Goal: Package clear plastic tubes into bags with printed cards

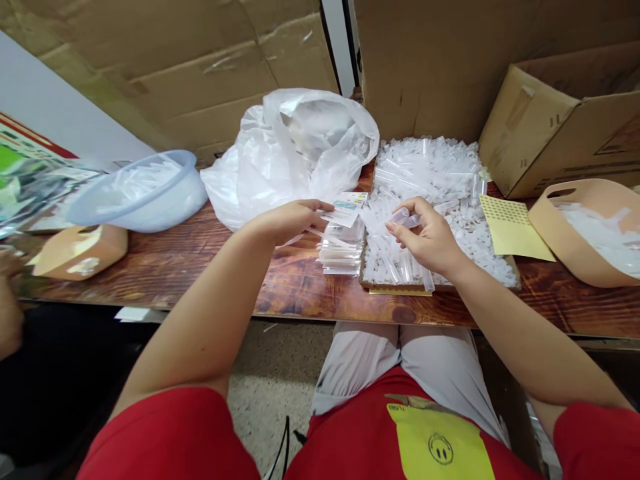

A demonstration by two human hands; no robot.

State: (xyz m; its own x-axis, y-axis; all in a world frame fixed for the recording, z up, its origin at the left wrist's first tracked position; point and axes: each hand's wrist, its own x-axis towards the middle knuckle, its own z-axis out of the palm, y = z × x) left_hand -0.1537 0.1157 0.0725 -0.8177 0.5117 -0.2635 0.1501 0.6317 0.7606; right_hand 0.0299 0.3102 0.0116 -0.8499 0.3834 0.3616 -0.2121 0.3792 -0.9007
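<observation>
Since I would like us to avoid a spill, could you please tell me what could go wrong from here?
The stack of packets stands right by the left hand and might topple if nudged. The right hand holds more than one clear tube, so one could slip out. The tray is heaped, and a loose tube poking over its near edge might fall.

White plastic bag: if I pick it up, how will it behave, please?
The bag is probably floppy, as its film lies in creases. Such thin, see-through film suggests low weight for its size. Its mouth gapes, so anything inside might spill.
</observation>
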